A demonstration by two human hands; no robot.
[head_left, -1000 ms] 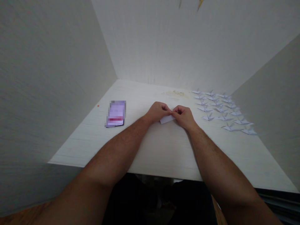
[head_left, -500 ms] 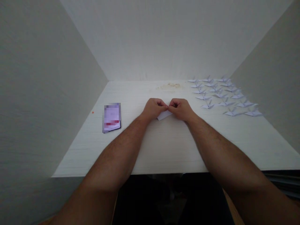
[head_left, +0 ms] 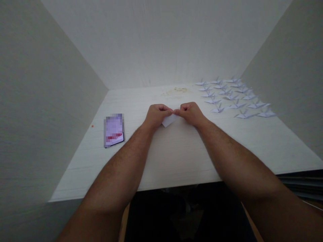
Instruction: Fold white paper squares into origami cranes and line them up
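A small folded piece of white paper (head_left: 168, 121) is held low over the middle of the table. My left hand (head_left: 156, 116) pinches it from the left between thumb and fingers. From the other side my right hand (head_left: 191, 113) pinches at its upper edge, and the two thumb tips meet there. The paper's lower corner shows below the fingers; the rest is hidden behind them. Several folded white paper cranes (head_left: 224, 91) stand in rows at the right.
A phone (head_left: 114, 131) with a lit, blurred-out screen lies at the left on the white table (head_left: 176, 161). A tiny orange bit (head_left: 92, 126) is near the left edge. Brownish stains (head_left: 178, 90) mark the back. Pale walls (head_left: 161, 43) enclose three sides.
The camera view has shifted and tilted a little. My right hand has drawn slightly away from the left, its thumb still at the paper's edge, and more of the paper's lower part shows.
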